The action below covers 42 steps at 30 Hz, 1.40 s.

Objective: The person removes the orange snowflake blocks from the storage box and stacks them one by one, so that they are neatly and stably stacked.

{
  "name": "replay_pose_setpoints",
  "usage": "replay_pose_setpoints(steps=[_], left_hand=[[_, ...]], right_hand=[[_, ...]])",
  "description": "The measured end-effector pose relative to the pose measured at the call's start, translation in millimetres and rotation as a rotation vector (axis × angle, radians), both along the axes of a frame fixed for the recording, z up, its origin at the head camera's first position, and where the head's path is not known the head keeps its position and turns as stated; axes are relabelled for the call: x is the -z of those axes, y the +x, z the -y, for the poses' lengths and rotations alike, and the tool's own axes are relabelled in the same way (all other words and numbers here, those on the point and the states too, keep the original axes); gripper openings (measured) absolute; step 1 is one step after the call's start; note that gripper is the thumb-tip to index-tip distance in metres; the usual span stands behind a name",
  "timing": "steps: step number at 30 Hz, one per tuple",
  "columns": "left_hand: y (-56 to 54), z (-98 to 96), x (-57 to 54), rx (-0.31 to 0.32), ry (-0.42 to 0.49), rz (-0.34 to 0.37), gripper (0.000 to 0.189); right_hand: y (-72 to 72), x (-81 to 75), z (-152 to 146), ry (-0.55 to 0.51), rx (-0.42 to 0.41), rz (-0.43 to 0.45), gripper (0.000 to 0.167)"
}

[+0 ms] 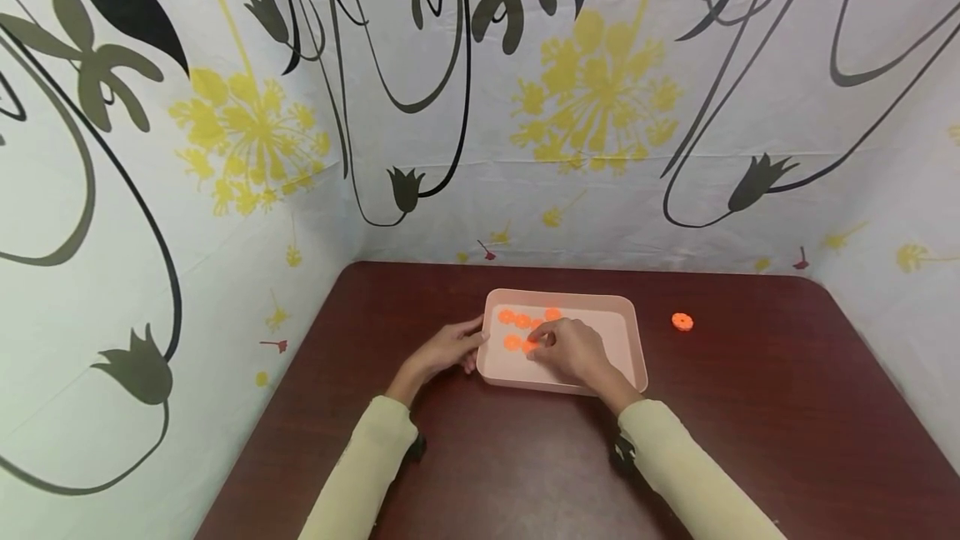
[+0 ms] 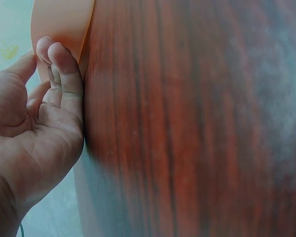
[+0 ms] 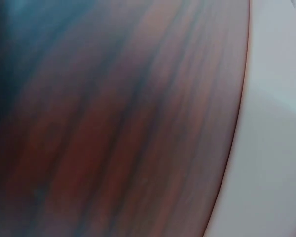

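A shallow peach-coloured tray (image 1: 611,344) lies on the table, with several small orange discs (image 1: 512,342) in its left half. My left hand (image 1: 447,348) is at the tray's left end, thumb and fingers at its rim. From the left wrist view, bent fingers of that hand (image 2: 44,121) meet the tray's outer wall (image 2: 64,19). Reaching over the tray from the front, my right hand (image 1: 573,350) pinches an orange disc low in the tray, partly hidden by its fingers. The right wrist view does not show the right hand.
One more orange disc (image 1: 682,322) with small holes lies on the dark red-brown table (image 1: 750,407), right of the tray. Patterned white cloth (image 1: 450,123) hangs behind the table and at both sides.
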State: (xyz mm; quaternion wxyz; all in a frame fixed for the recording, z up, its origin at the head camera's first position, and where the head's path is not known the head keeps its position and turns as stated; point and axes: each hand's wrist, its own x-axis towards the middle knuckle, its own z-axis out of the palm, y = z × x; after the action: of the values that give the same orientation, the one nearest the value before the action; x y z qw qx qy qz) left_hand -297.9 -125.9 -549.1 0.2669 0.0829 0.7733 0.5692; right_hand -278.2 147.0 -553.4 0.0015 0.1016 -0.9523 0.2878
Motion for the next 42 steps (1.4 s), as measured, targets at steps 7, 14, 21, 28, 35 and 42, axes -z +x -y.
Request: replay_pose_setpoints(steps=[7, 14, 21, 28, 35, 42], left_hand=[[-0.4, 0.3, 0.7, -0.001, -0.002, -0.008, 0.064], [-1.6, -0.9, 2.4, -0.006, -0.015, -0.012, 0.062], [-2.4, -0.9, 2.3, -0.005, -0.017, -0.008, 0.064], [-2.4, -0.2, 3.4, -0.004, -0.011, -0.013, 0.063], [-2.5, -0.7, 4.7, 0.004, -0.004, -0.011, 0.063], [-3.6, 0.4, 5.5, 0.001, -0.001, -0.006, 0.063]], right_hand=[[-0.8, -1.6, 1.5, 0.062, -0.033, 0.001, 0.024], [-2.9, -0.4, -0.7, 0.053, -0.033, 0.034, 0.025], [-1.0, -2.2, -2.7, 0.031, -0.013, -0.001, 0.028], [3.3, -7.0, -2.2, 0.04, 0.025, -0.03, 0.03], [3.9, -10.5, -10.7, 0.058, 0.03, -0.053, 0.035], [7.9, -24.2, -33.2, -0.001, 0.019, -0.072, 0.035]])
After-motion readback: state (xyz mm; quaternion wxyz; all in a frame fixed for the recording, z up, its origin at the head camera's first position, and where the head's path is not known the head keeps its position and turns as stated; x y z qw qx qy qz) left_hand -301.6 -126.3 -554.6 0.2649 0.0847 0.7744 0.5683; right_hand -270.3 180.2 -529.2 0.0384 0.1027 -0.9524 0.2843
